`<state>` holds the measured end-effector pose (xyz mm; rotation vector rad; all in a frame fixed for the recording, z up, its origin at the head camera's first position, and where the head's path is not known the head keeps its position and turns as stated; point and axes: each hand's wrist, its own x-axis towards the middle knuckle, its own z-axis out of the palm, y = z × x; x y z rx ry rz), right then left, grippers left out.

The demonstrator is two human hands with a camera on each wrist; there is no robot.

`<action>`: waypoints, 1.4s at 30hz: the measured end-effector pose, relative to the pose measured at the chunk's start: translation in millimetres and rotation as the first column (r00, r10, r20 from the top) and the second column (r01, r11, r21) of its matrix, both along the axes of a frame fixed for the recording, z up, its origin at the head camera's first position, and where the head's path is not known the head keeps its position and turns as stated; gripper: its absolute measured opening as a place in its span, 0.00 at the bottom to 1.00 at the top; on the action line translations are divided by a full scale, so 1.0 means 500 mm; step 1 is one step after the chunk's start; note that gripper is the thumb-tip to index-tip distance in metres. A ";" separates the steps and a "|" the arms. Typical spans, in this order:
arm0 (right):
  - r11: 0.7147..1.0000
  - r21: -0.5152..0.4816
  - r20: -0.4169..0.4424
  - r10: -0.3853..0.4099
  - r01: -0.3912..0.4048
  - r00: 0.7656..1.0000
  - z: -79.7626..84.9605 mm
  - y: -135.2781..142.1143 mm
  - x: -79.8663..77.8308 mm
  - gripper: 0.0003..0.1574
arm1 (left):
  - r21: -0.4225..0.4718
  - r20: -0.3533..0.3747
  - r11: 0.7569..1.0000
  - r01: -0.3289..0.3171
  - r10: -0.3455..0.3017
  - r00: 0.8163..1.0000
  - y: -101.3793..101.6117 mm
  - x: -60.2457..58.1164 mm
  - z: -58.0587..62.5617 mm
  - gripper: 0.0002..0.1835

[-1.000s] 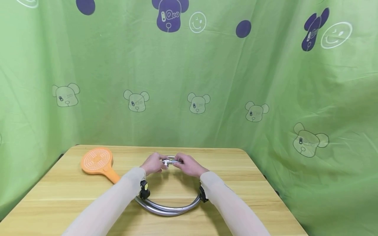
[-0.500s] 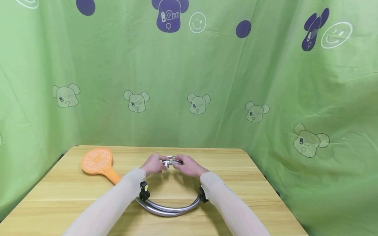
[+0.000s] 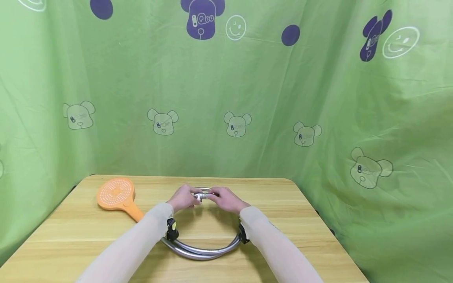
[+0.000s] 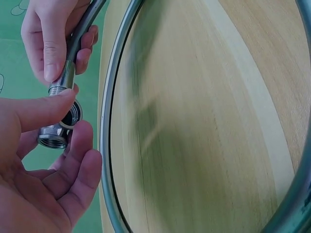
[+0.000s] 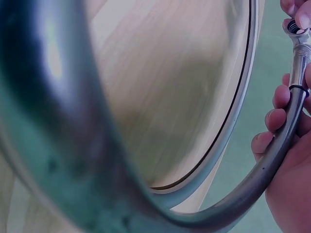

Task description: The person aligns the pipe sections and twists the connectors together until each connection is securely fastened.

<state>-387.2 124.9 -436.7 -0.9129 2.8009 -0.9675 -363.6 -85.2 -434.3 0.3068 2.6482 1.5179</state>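
Note:
In the head view my left hand [image 3: 182, 197] and right hand [image 3: 226, 199] meet over the far middle of the table. Thumb and fingers of the left pinch a small chrome tee fitting [image 4: 52, 135], whose two round threaded openings show in the left wrist view. My right hand grips the end of a grey metal shower hose [image 5: 279, 145], fingers curled round its smooth metal end sleeve [image 4: 66, 75]. Sleeve and fitting are lined up, with a few screw threads [image 4: 57, 91] visible between them. The rest of the hose lies in a loose coil below my wrists.
An orange shower head [image 3: 116, 193] lies face up on the wooden table [image 3: 283, 236] at the left, its handle running under the left sleeve [image 3: 141, 232]. A green patterned curtain [image 3: 269, 90] hangs behind the table and along both sides.
The right thumb and fingers have shifted slightly on the hose end. Left hand, fitting, coil and shower head stay in about the same place.

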 end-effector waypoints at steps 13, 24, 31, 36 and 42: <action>0.999 -0.045 0.048 -0.024 0.026 0.999 0.005 -0.002 0.004 0.10 | 0.041 -0.020 0.999 0.030 -0.029 0.999 -0.004 0.005 -0.001 0.28; 0.999 -0.025 0.065 -0.032 0.034 0.997 0.005 -0.004 0.004 0.22 | 0.046 -0.029 0.998 0.034 -0.032 0.999 -0.002 0.009 0.001 0.28; 0.996 -0.075 0.112 -0.029 0.038 0.993 0.008 -0.001 0.009 0.10 | 0.034 -0.019 0.999 0.025 -0.025 1.000 0.000 0.008 0.004 0.28; 0.997 -0.065 0.108 -0.024 0.031 0.994 0.007 0.000 0.005 0.09 | 0.037 -0.020 0.999 0.021 -0.020 1.000 0.001 0.009 0.007 0.28; 0.999 -0.044 0.105 -0.028 0.033 0.994 0.005 0.002 0.001 0.21 | 0.046 -0.030 0.999 0.026 -0.025 0.999 0.004 0.012 0.007 0.29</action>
